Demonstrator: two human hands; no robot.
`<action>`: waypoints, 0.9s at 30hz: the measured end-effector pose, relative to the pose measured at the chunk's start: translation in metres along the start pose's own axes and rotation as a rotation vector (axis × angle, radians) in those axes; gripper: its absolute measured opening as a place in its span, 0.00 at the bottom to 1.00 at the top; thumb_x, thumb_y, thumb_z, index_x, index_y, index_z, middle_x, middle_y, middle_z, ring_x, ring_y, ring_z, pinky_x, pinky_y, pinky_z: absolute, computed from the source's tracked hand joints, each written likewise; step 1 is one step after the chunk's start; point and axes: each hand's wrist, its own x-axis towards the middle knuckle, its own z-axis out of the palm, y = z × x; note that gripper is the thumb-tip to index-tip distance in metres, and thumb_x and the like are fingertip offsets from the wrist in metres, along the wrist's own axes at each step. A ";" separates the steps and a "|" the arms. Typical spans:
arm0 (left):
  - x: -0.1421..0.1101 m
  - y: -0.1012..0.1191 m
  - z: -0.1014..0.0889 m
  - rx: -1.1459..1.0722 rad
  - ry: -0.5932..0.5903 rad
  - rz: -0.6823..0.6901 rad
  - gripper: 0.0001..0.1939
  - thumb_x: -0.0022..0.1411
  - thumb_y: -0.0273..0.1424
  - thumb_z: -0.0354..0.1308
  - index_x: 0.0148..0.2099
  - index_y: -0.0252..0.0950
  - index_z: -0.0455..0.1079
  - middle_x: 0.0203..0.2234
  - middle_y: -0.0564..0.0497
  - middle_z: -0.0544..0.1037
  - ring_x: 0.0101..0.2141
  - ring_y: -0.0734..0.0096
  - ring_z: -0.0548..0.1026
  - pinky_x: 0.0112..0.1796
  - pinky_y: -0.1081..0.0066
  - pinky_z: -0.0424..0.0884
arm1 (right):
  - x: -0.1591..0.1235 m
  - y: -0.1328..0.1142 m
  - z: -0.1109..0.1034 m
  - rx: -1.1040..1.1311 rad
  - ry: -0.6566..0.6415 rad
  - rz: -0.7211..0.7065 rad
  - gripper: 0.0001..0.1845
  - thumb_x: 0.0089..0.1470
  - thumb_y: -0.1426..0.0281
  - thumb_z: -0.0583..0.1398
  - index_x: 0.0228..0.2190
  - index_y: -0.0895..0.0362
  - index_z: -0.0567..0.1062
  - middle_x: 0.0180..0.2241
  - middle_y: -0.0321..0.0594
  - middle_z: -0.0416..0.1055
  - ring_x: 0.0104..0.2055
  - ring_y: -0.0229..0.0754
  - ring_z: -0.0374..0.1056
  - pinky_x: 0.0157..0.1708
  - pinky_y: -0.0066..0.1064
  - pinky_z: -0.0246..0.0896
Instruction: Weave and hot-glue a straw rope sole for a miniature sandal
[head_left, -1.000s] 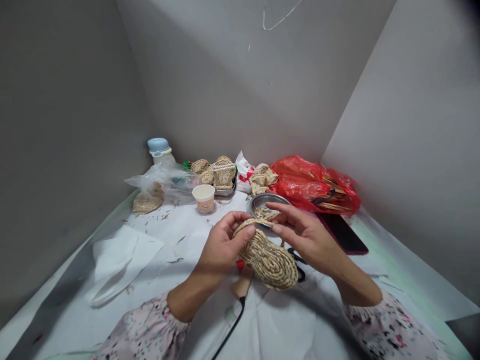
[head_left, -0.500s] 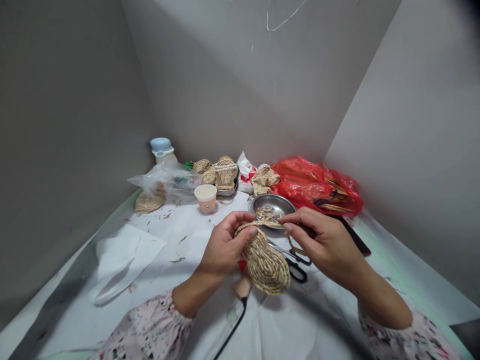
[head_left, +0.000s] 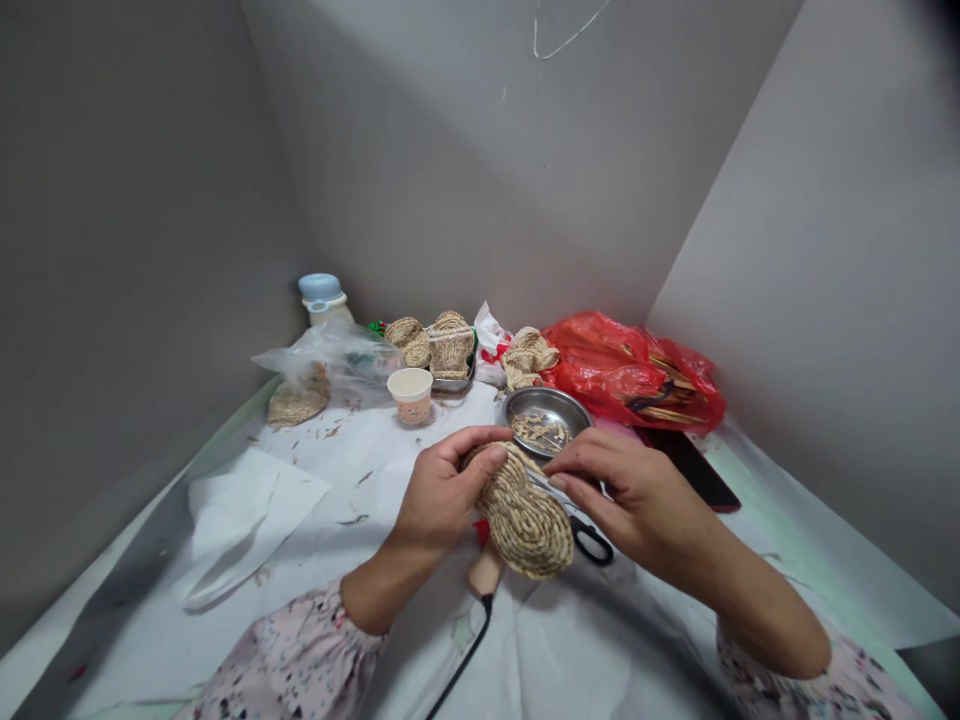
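Observation:
My left hand (head_left: 448, 490) grips the upper end of a coiled straw piece (head_left: 531, 530), waisted like a shoe sole, with the thumb on its face. At the piece's upper right edge, my right hand (head_left: 630, 490) pinches a straw cord (head_left: 525, 458) that runs along the rim; the fingers cover its end. Beneath the hands lie scissors (head_left: 592, 542), mostly hidden, with one black handle loop showing. Below the straw piece rests a tool with a peach-coloured handle (head_left: 486, 572) and a black cable.
Behind the hands stands a steel bowl (head_left: 510, 408) with straw scraps. Further back are a paper cup (head_left: 410, 398), woven straw pieces (head_left: 451, 345), a red plastic bag (head_left: 607, 360) and a blue-capped bottle (head_left: 321, 290). A dark flat device (head_left: 694, 470) lies right; white paper (head_left: 247, 510) left.
My right hand has moved left and down, bringing the straw cord from a stretched line down against the piece's edge. The straw piece has tilted slightly and shifted a little left.

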 end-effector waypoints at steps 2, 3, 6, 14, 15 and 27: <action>0.000 0.000 0.000 -0.009 0.001 -0.003 0.07 0.52 0.30 0.64 0.36 0.37 0.80 0.25 0.51 0.78 0.27 0.71 0.71 0.30 0.72 0.66 | 0.000 0.002 0.001 -0.002 -0.020 -0.006 0.08 0.60 0.73 0.57 0.36 0.55 0.77 0.33 0.39 0.73 0.34 0.38 0.70 0.34 0.29 0.63; 0.000 0.000 0.000 -0.014 0.001 -0.005 0.07 0.52 0.30 0.64 0.36 0.37 0.80 0.25 0.51 0.78 0.27 0.71 0.71 0.29 0.72 0.66 | -0.001 0.003 0.002 -0.006 -0.029 -0.006 0.08 0.60 0.72 0.57 0.37 0.54 0.77 0.34 0.39 0.73 0.33 0.39 0.70 0.34 0.29 0.63; 0.000 0.000 0.000 -0.013 0.007 0.000 0.07 0.52 0.30 0.64 0.36 0.37 0.80 0.24 0.52 0.77 0.26 0.71 0.71 0.29 0.72 0.66 | -0.001 0.004 0.004 -0.016 -0.050 0.002 0.08 0.60 0.73 0.57 0.37 0.54 0.78 0.34 0.39 0.73 0.33 0.39 0.70 0.35 0.30 0.64; 0.003 0.000 0.000 -0.020 0.044 -0.003 0.08 0.52 0.30 0.64 0.36 0.36 0.79 0.24 0.52 0.78 0.26 0.72 0.72 0.29 0.73 0.67 | -0.002 -0.004 0.010 0.024 -0.047 0.027 0.08 0.60 0.73 0.58 0.38 0.54 0.76 0.34 0.38 0.72 0.34 0.38 0.68 0.34 0.31 0.62; 0.003 0.000 0.000 -0.021 0.052 -0.007 0.08 0.52 0.30 0.64 0.36 0.36 0.79 0.24 0.52 0.78 0.26 0.71 0.72 0.29 0.72 0.67 | -0.002 -0.004 0.011 0.027 -0.044 0.030 0.08 0.59 0.73 0.58 0.39 0.54 0.76 0.35 0.38 0.71 0.35 0.38 0.68 0.35 0.31 0.61; 0.004 -0.002 -0.003 -0.057 0.090 -0.024 0.09 0.51 0.32 0.66 0.36 0.36 0.79 0.24 0.52 0.78 0.24 0.73 0.71 0.28 0.72 0.66 | -0.002 -0.003 0.024 -0.026 0.004 0.073 0.09 0.54 0.69 0.63 0.39 0.54 0.73 0.36 0.39 0.73 0.34 0.41 0.68 0.35 0.32 0.61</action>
